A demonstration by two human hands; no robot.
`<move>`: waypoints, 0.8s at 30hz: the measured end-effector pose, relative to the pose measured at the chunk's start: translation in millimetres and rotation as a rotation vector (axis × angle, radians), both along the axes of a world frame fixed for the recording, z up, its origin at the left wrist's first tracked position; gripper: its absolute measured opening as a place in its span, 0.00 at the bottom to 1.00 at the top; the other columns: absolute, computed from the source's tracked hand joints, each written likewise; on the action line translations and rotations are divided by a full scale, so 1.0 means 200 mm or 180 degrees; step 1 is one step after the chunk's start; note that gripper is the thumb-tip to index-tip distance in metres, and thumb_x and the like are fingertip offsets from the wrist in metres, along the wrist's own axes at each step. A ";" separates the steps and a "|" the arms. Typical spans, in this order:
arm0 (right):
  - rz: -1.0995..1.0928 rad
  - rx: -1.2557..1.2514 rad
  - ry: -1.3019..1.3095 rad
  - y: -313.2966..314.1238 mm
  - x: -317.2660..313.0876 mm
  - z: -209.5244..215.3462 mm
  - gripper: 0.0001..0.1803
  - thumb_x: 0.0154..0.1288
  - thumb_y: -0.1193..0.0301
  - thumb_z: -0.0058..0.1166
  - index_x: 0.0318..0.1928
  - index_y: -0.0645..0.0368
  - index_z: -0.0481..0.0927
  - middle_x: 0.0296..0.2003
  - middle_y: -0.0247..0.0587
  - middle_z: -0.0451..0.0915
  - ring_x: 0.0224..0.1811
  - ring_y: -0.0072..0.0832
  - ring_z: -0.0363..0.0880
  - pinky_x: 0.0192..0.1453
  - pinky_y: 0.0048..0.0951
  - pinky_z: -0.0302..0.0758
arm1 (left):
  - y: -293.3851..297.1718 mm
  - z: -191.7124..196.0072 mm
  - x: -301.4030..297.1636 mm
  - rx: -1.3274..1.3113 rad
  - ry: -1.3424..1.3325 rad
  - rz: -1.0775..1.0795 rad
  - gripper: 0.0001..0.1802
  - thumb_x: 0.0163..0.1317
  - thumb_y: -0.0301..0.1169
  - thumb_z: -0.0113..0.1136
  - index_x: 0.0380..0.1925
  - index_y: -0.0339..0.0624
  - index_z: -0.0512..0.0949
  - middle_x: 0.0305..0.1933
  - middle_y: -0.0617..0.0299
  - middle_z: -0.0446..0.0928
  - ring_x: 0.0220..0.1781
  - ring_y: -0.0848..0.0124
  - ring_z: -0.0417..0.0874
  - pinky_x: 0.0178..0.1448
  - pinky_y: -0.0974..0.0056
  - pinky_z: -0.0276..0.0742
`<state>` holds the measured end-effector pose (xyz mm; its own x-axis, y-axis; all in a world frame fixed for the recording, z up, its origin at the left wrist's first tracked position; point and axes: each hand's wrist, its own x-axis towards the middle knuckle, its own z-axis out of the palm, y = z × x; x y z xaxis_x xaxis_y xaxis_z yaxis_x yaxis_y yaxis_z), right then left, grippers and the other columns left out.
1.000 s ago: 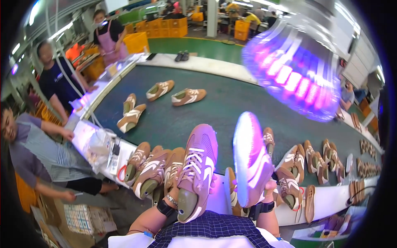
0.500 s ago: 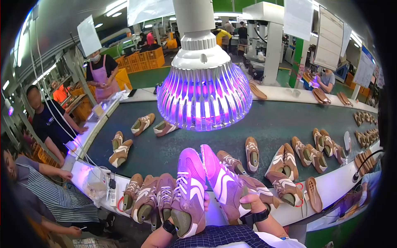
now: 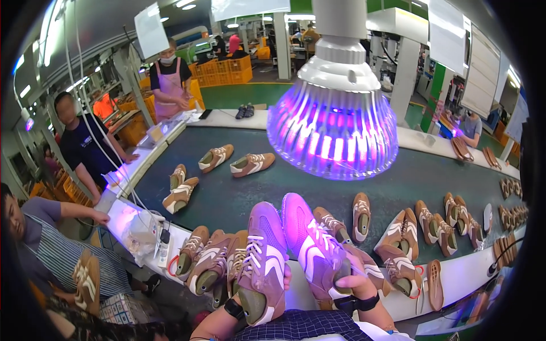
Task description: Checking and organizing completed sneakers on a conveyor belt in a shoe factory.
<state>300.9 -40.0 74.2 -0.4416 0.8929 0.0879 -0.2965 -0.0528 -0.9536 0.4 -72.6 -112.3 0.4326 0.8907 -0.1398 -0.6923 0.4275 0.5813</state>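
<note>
My left hand [image 3: 287, 277] is closed round a brown sneaker [image 3: 264, 258] with white side stripes and laces; most of the hand is hidden behind the shoe. My right hand [image 3: 357, 278] grips a matching sneaker [image 3: 311, 238] by its heel end, thumb at the opening. Both shoes are held toe up, with the toes close together. Purple light from a large ribbed lamp [image 3: 333, 133] colours their uppers. An olive insert fills the heel opening of the left-hand shoe. More sneakers [image 3: 211, 264] stand just left of my hands, on the white ledge.
A dark green conveyor belt [image 3: 227, 193] carries several brown sneakers. Loose soles [image 3: 434, 284] lie on the white ledge at right. A power strip [image 3: 164, 244] and plastic bag [image 3: 141, 233] are at left. Co-workers stand along the left; one brown sneaker [image 3: 86, 281] is held up at lower left.
The view has swung left, so lamp and belt appear farther right. The two held sneakers stay under the light, the right-hand one turned slightly. A sneaker has come into view at lower left.
</note>
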 end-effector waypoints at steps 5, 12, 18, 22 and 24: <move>-0.0044 -0.1132 0.1804 -0.01 -0.11 -0.12 0.33 0.64 0.48 0.37 0.58 0.63 0.65 0.53 0.48 0.71 0.53 0.38 0.72 0.60 0.36 0.67 | 0.12 0.10 0.06 -0.0091 0.0149 0.0222 0.45 0.57 0.64 0.40 0.60 0.33 0.61 0.53 0.47 0.72 0.54 0.57 0.75 0.60 0.54 0.71; 0.0061 -0.1696 0.1855 -0.03 -0.14 -0.25 0.39 0.45 0.60 0.66 0.56 0.66 0.66 0.46 0.47 0.75 0.42 0.32 0.77 0.42 0.29 0.77 | -0.01 -0.03 0.03 -0.0393 0.0394 0.0307 0.45 0.57 0.64 0.40 0.59 0.33 0.62 0.52 0.47 0.72 0.53 0.58 0.75 0.60 0.55 0.71; 0.0048 -0.1407 0.1560 0.02 -0.06 -0.20 0.44 0.39 0.69 0.66 0.59 0.67 0.61 0.48 0.49 0.74 0.42 0.33 0.78 0.42 0.29 0.78 | 0.23 0.42 0.16 0.0245 0.0314 0.0531 0.40 0.57 0.58 0.49 0.56 0.32 0.66 0.49 0.54 0.75 0.50 0.67 0.77 0.57 0.60 0.72; -0.0287 -0.1193 0.1731 0.01 -0.03 -0.27 0.43 0.38 0.65 0.68 0.57 0.65 0.64 0.48 0.46 0.75 0.50 0.37 0.75 0.58 0.38 0.71 | 0.24 0.75 0.19 0.1527 0.0877 0.0424 0.29 0.52 0.42 0.65 0.49 0.33 0.72 0.44 0.60 0.77 0.44 0.73 0.76 0.50 0.67 0.72; -0.0414 -0.1605 0.1766 0.00 0.00 -0.33 0.42 0.39 0.65 0.68 0.56 0.65 0.65 0.48 0.46 0.75 0.49 0.37 0.75 0.58 0.37 0.71 | 0.21 0.81 0.19 0.1604 0.1310 0.0762 0.28 0.52 0.40 0.66 0.48 0.34 0.72 0.43 0.60 0.77 0.44 0.73 0.76 0.51 0.67 0.72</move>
<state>300.3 -39.9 8.1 -0.3403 0.9255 -0.1662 -0.7589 -0.3747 -0.5326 38.4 -30.6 50.6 0.2166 0.9544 0.2054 -0.4144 -0.1006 0.9045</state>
